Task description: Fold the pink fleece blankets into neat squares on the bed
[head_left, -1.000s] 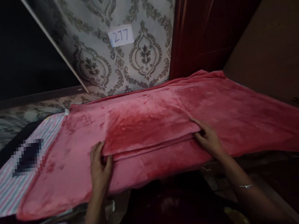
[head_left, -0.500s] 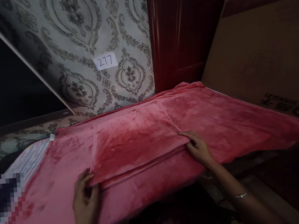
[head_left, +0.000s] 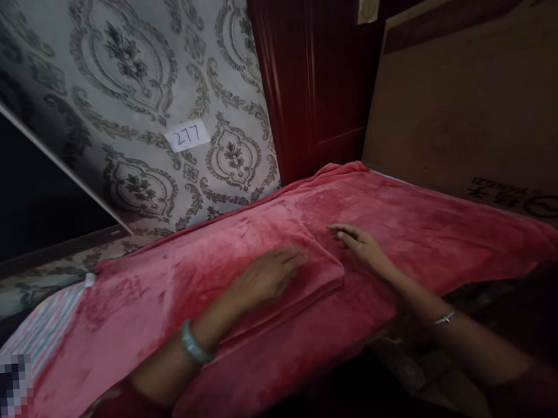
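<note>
A folded pink plush cloth [head_left: 207,271] lies flat on a larger spread of the same pink plush fabric [head_left: 433,230]. My left hand [head_left: 271,276] rests palm down across the folded cloth, fingers stretched out towards its right side and a little blurred. Just right of the folded cloth's edge is my right hand [head_left: 360,244], its fingers extended loosely and holding nothing. Whether its fingertips touch the fabric beneath, I cannot tell. Part of the folded cloth is hidden behind my left hand and forearm.
Patterned wallpaper [head_left: 126,73] with a paper label marked 277 [head_left: 188,136] rises behind the fabric. A dark red wooden panel [head_left: 312,73] stands beside it. A large cardboard box [head_left: 467,106] is at the right. A dark screen [head_left: 28,169] and striped cloth [head_left: 52,320] are left.
My left hand has let go of the folded cloth's near left corner and moved right onto its top. My right hand has released the right edge and lifted slightly away.
</note>
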The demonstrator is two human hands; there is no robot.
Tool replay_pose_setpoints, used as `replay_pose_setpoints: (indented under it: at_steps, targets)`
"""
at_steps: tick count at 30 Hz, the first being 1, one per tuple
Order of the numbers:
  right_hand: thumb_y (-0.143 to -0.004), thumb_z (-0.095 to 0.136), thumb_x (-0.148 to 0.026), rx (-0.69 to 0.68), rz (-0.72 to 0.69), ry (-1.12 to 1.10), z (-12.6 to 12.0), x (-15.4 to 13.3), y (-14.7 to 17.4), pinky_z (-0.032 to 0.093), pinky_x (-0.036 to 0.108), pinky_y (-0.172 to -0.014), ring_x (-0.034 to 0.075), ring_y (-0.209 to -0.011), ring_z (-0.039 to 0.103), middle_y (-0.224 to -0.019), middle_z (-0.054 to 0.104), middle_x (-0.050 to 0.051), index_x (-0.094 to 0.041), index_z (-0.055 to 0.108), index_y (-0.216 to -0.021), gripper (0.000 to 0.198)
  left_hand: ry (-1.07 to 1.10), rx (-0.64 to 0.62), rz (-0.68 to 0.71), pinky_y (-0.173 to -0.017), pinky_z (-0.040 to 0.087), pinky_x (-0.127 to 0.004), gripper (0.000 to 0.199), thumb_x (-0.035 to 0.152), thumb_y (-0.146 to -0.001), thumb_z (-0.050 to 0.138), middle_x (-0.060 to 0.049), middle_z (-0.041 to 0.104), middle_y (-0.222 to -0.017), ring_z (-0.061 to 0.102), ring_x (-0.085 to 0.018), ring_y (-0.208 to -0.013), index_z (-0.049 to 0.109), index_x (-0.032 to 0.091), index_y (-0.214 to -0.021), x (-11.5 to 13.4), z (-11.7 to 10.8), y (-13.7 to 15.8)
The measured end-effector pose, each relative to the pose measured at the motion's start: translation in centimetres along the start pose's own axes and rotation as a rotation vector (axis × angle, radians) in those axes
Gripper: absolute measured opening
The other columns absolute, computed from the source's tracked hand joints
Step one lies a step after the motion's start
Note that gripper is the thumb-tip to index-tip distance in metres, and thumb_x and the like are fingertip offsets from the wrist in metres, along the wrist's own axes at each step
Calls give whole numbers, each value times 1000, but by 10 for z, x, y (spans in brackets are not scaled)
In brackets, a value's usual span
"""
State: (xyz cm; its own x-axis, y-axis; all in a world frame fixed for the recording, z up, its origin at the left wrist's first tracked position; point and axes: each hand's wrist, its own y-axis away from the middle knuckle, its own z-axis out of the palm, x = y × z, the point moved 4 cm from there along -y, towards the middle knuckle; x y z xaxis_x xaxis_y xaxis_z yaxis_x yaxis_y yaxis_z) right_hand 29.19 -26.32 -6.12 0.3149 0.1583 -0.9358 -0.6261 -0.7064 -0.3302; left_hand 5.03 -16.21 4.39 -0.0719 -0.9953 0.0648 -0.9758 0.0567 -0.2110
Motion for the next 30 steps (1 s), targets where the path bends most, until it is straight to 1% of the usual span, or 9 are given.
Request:
replay_pose_setpoints:
  at_steps: [2, 4, 7, 9, 16, 18, 21, 25, 30]
  targets:
    - [-81, 64, -42, -37, 65, -42, 2, 7, -24, 57, 36, -75, 24, -94, 69, -109, 76, 9, -24, 77, -106, 33, -16, -73, 138, -123, 32, -51, 48, 36, -104, 39, -13, 50, -156, 42, -28, -148, 54, 16, -146, -2, 20, -25]
    - [-78, 66, -42, -59, 102, -69, 7, 16, -47, 55, 34, -72, 23, -88, 68, -105, 76, 9, -23, 77, -99, 31, -19, -143, 214, -126, 22, -57, 57, 46, -102, 45, -13, 45, -160, 33, -31, -152, 47, 18, -152, -4, 42, -37]
    - [-74, 68, -42, -83, 104, -81, 21, 28, -79, 54, 33, -72, 21, -81, 66, -97, 77, 8, -22, 77, -90, 27, 15, -180, 206, -126, 17, -59, 63, 53, -101, 43, -11, 41, -162, 29, -31, -154, 41, 21, -156, -6, 67, -38]
    - [-73, 68, -42, -111, 104, -86, 36, 35, -101, 52, 32, -71, 20, -79, 65, -92, 76, 8, -21, 76, -87, 26, 42, -171, 175, -125, 17, -59, 62, 54, -102, 41, -10, 38, -164, 27, -32, -154, 41, 24, -156, -7, 75, -34]
    - [-71, 64, -44, -278, 93, -72, 103, 48, -170, 45, 27, -60, 16, -65, 55, -70, 67, 2, -20, 67, -70, 25, 91, -133, 186, -125, 19, -60, 59, 52, -102, 42, -4, 34, -166, 25, -31, -155, 37, 33, -158, -9, 77, -27]
    - [-67, 66, -42, -345, 79, -47, 115, 50, -181, 42, 26, -57, 15, -61, 51, -64, 64, -1, -19, 64, -64, 23, 108, -124, 180, -126, 18, -59, 59, 51, -103, 42, -3, 34, -167, 23, -30, -156, 36, 34, -158, -9, 75, -26]
    - [-64, 67, -40, -423, 52, 0, 122, 55, -189, 39, 26, -56, 13, -58, 47, -59, 59, -3, -19, 60, -59, 22, 143, -119, 157, -127, 16, -56, 56, 52, -104, 38, -2, 33, -167, 21, -27, -157, 39, 34, -157, -9, 71, -25]
    - [-68, 61, -37, -400, -16, 55, 127, 59, -196, 39, 25, -59, 13, -61, 47, -60, 56, -4, -20, 58, -62, 19, 168, -121, 146, -128, 16, -52, 53, 51, -105, 37, -2, 35, -166, 22, -25, -157, 44, 33, -154, -7, 65, -24]
    - [-64, 62, -26, -305, -128, 126, 135, 58, -199, 38, 25, -62, 15, -66, 51, -67, 60, -3, -21, 58, -67, 7, 148, -104, 139, -128, 16, -50, 52, 51, -105, 38, 0, 35, -166, 24, -24, -156, 44, 34, -153, -6, 62, -25]
